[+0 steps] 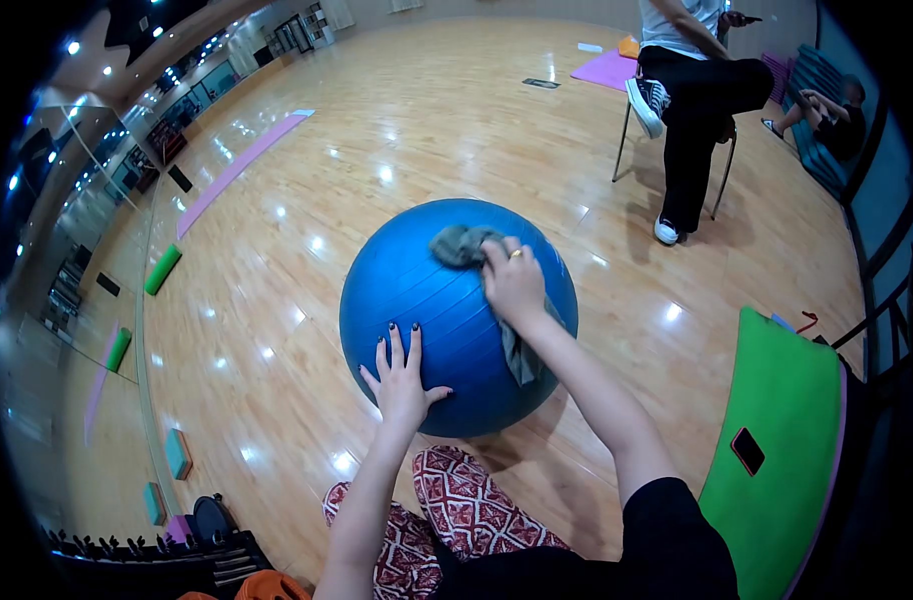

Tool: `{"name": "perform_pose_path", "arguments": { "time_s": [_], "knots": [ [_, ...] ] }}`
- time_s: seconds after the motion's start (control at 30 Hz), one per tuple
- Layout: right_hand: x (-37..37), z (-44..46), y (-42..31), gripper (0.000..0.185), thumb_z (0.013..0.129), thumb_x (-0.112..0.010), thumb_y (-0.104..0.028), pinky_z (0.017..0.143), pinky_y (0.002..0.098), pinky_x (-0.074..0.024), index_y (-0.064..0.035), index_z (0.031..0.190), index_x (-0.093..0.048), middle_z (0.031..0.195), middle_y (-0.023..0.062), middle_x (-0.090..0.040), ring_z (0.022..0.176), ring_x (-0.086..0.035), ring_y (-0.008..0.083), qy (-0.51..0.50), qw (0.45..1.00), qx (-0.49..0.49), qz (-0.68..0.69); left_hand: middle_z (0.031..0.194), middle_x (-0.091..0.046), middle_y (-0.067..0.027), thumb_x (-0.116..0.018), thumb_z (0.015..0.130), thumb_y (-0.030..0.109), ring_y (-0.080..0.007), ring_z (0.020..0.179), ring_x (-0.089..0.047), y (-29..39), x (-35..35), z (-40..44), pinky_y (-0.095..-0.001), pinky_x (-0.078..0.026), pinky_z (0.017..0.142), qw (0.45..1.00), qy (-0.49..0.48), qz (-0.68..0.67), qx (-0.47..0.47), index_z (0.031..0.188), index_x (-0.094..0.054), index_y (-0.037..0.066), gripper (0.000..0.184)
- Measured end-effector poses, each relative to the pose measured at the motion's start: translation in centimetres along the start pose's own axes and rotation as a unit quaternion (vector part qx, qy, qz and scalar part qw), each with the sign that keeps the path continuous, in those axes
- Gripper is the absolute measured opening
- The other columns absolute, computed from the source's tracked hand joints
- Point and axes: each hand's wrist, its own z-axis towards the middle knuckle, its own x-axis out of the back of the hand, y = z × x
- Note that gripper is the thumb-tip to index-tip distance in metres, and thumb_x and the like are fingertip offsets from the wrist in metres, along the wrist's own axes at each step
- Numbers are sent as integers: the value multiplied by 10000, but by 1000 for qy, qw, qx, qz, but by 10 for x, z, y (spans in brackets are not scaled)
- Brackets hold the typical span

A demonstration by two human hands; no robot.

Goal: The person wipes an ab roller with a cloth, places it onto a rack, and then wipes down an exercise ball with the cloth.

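A large blue exercise ball (432, 290) rests on the wooden floor in front of my knees. My left hand (402, 385) lies on its lower left side with the fingers spread. On the ball's upper right, my right hand (514, 278) is closed on a grey cloth (460, 246). One bunched part of the cloth sticks out to the left of the fingers, and another part hangs down the ball's right side, partly hidden under my wrist.
A person (682, 90) sits on a chair at the upper right; another person (839, 120) sits by the wall. A green mat (777, 450) with a phone (748, 451) lies at right. Left are a pink mat (239, 170), green roller (163, 270) and teal block (178, 454).
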Motion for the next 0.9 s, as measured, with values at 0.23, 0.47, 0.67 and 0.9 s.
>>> {"name": "perform_pose_path", "arguments": {
  "time_s": [0.23, 0.47, 0.67, 0.9],
  "knots": [
    [-20, 25, 10, 191, 776, -564, -161, 678, 405, -483, -133, 964, -560, 979, 95, -543, 878, -543, 289, 2, 991, -130, -32, 1474, -149, -149, -824, 472, 410, -391, 1298, -218, -18, -13, -3, -662, -169, 977, 1000, 22, -5, -8, 1414, -231, 173, 1138],
    [-26, -25, -81, 221, 758, -546, -124, 601, 364, -441, -155, 977, -552, 934, 74, -520, 784, -515, 264, -12, 998, 56, 18, 1473, -160, -123, -824, 475, 421, -397, 1323, -170, -81, 32, 47, -705, -151, 960, 988, 3, 154, 27, 1410, -227, 242, 1124],
    [-33, -40, -131, 205, 751, -532, -171, 582, 341, -419, -138, 952, -558, 916, 60, -529, 776, -513, 237, 3, 994, 92, 54, 1479, -121, -151, -856, 458, 348, -388, 1317, -192, -78, 15, 43, -676, -204, 962, 992, -61, -48, 101, 1417, -198, 194, 1173],
    [-38, -44, -134, 210, 750, -514, -184, 600, 315, -396, -132, 946, -569, 902, 50, -511, 777, -500, 209, -3, 986, 158, 49, 1479, -138, -143, -843, 449, 365, -367, 1290, -251, -100, -5, 32, -658, -206, 963, 997, 3, -25, 70, 1389, -280, 154, 1116]
  ]
}}
